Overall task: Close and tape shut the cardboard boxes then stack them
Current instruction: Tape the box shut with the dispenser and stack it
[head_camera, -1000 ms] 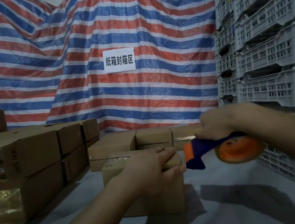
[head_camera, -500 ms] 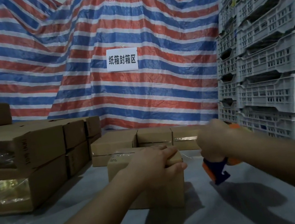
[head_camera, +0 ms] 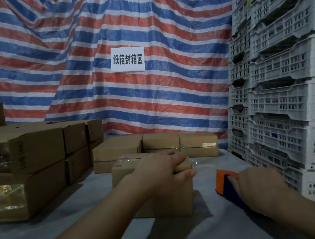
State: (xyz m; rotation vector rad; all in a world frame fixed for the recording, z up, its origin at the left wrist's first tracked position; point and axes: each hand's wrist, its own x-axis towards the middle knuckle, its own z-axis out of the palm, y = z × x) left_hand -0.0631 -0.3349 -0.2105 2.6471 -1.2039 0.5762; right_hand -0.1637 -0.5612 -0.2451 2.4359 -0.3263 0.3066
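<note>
Brown cardboard makes up the small box [head_camera: 156, 194] standing near the middle of the grey bench [head_camera: 47, 238], its top flaps down. The left hand [head_camera: 161, 173] lies over the box's top right corner, its fingers [head_camera: 177, 161] curled over the far edge and the thumb pressed against the near side, so the box is gripped and held in place. Just right of the box and apart from it, the right hand [head_camera: 259, 185] grasps an orange and dark blue tape dispenser [head_camera: 224, 181], fingers wrapped round the handle; the orange front end points away from the person and sits low over the bench. A thin, glossy strip of clear tape [head_camera: 197, 165] shows between the box's top right corner and the dispenser, though whether it is joined at both ends is too faint to tell. Behind the box a row of closed boxes [head_camera: 157, 148] lines the back of the bench. At the left, larger cartons [head_camera: 34, 160] are stacked two high, some with shiny clear wrap on their near faces. White plastic crates [head_camera: 294, 96] tower at the right. A red, white and blue striped tarpaulin [head_camera: 105, 86] hangs behind, bearing a white paper sign [head_camera: 127, 60].
</note>
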